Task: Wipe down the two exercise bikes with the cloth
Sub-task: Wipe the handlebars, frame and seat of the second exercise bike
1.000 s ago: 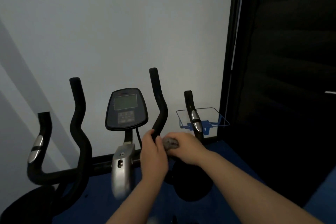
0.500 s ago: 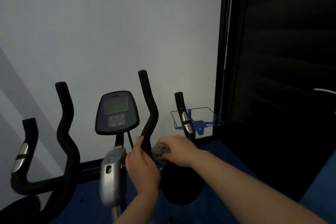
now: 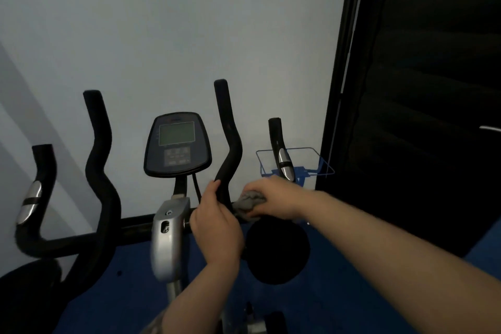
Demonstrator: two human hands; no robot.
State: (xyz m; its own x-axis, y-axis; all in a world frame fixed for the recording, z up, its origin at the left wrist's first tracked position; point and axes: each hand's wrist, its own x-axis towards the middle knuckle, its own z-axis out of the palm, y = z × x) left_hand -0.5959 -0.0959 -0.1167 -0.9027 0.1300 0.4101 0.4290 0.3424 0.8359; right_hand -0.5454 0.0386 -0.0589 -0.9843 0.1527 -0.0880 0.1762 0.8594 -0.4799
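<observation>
Left grip w/ silver pad untouched so far. Console mid-frame, same spot. Left hand still curled round inner right handlebar base, steadying. Right hand w/ grey cloth bunched in fingers has slid slightly along crossbar; wipe barely progressing, most of bike left imo.

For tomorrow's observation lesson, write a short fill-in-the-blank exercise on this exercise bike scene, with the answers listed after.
1. The right hand grips a grey ____.
2. The left hand holds a black ____ of the bike.
3. The console sits on the bike's silver ____.
4. Behind the bike's right handlebar grip stands a wire basket coloured ____.

Answers: cloth; handlebar; post; blue
</observation>
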